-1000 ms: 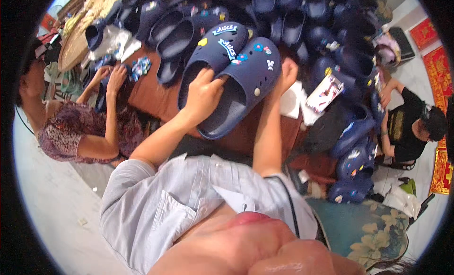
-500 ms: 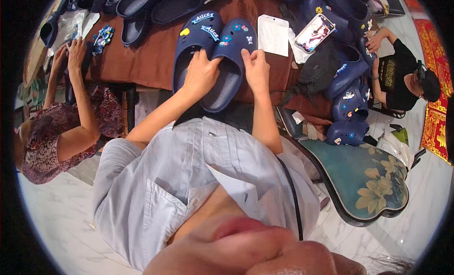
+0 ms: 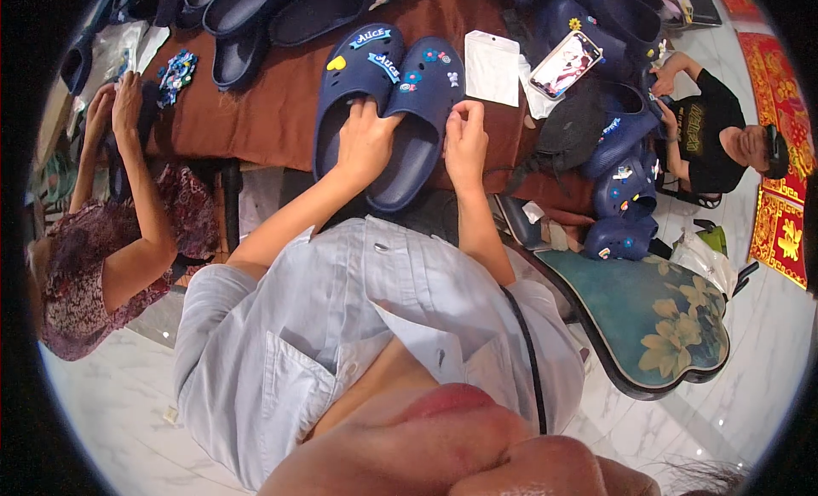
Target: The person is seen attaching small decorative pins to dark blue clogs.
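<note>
Nearest to us, our left hand (image 3: 365, 142) grips the inner edges of two navy clog sandals (image 3: 388, 112) that lie side by side on the brown bench (image 3: 264, 112). Our right hand (image 3: 464, 142) is closed on the right sandal's edge. Their heels hang over the bench edge, so we judge a loose grip could let them slide off. Farther away lies a white pouch (image 3: 492, 67).

Pale blue buttoned shirt (image 3: 341, 325) (short sleeves)
</note>
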Available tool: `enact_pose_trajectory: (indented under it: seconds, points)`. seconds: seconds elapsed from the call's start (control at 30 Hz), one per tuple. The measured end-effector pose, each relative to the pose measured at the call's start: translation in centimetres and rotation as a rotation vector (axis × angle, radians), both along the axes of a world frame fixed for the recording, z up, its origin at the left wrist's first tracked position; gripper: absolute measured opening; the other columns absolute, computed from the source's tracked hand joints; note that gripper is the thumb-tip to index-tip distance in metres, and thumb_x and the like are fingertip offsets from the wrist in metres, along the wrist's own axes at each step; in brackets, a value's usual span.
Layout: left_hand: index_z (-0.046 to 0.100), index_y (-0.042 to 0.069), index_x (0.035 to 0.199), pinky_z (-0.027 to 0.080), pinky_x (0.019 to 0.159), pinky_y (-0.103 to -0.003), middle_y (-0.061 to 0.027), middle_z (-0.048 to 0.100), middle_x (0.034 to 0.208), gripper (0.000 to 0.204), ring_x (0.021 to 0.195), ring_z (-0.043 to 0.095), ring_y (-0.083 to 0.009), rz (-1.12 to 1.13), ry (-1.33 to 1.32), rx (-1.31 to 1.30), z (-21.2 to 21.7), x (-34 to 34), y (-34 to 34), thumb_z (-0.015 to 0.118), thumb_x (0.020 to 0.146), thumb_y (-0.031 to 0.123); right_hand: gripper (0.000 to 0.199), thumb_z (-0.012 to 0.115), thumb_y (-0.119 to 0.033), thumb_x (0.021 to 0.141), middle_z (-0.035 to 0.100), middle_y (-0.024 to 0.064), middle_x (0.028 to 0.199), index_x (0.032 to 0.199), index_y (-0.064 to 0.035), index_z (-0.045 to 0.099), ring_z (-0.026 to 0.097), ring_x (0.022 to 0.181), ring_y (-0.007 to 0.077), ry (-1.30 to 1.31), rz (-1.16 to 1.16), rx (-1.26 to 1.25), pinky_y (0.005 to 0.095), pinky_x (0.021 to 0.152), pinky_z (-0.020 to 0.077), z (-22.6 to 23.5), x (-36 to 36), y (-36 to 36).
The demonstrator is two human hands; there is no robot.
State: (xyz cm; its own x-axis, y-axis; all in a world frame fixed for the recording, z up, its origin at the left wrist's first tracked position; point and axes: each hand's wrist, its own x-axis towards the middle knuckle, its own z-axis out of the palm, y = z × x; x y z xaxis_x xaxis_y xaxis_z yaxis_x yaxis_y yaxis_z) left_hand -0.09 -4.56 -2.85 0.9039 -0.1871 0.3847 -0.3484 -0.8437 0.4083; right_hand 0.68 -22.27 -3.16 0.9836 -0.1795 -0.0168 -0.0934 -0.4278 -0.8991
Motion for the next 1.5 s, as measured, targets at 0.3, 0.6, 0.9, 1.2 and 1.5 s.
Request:
enact_pose_trajectory:
  seconds: [0.3,0.6,0.9,1.2,1.5]
  points:
    - [0.069,0.019,0.116,0.055,0.076,-0.047,-0.0221,0.055,0.107,0.042,0.102,0.055,-0.0416,-0.033,0.116,-0.004,0.1,-0.2,0.3,0.059,0.078,0.003,0.008,0.051,-0.009,0.098,0.05,0.0007,0.06,0.105,-0.0054,0.048,0.045,0.05,0.0068,-0.061,-0.057,0.223,0.027,0.046,0.0352,-0.5,-0.6,0.4]
    - [0.069,0.021,0.117,0.055,0.076,-0.048,-0.0221,0.054,0.106,0.042,0.101,0.055,-0.0419,-0.017,0.081,0.028,-0.3,0.0,0.3,0.058,0.08,0.003,0.007,0.051,-0.008,0.099,0.049,-0.0013,0.06,0.104,-0.0049,0.048,0.044,0.051,0.0052,-0.186,-0.059,0.356,0.0242,0.045,0.034,-2.0,-0.8,0.3]
    - [0.069,0.013,0.113,0.053,0.079,-0.052,-0.0236,0.054,0.106,0.038,0.105,0.053,-0.0467,-0.014,0.139,-0.038,0.2,-0.2,0.2,0.059,0.079,0.001,0.021,0.058,-0.023,0.099,0.052,0.0115,0.064,0.095,-0.003,0.051,0.053,0.055,0.022,-0.241,-0.086,-0.03,0.0367,0.054,0.043,-0.2,-1.3,1.4]
    - [0.07,0.017,0.113,0.054,0.077,-0.049,-0.0223,0.055,0.102,0.039,0.099,0.056,-0.0436,0.002,0.083,-0.018,-0.3,-0.1,0.4,0.059,0.079,0.002,0.026,0.059,-0.026,0.097,0.049,0.0131,0.064,0.089,-0.003,0.05,0.049,0.055,0.0221,-0.052,0.075,-0.048,0.0369,0.055,0.0418,1.6,-0.2,0.5]
    - [0.071,0.013,0.105,0.054,0.073,-0.05,-0.0216,0.056,0.101,0.03,0.099,0.056,-0.0436,0.015,0.091,-0.078,-0.7,0.3,0.0,0.061,0.078,0.005,0.021,0.058,-0.017,0.096,0.053,0.0185,0.065,0.083,-0.0025,0.05,0.06,0.058,0.036,-0.221,-0.048,-0.202,0.0415,0.054,0.0435,0.6,-0.4,1.9]
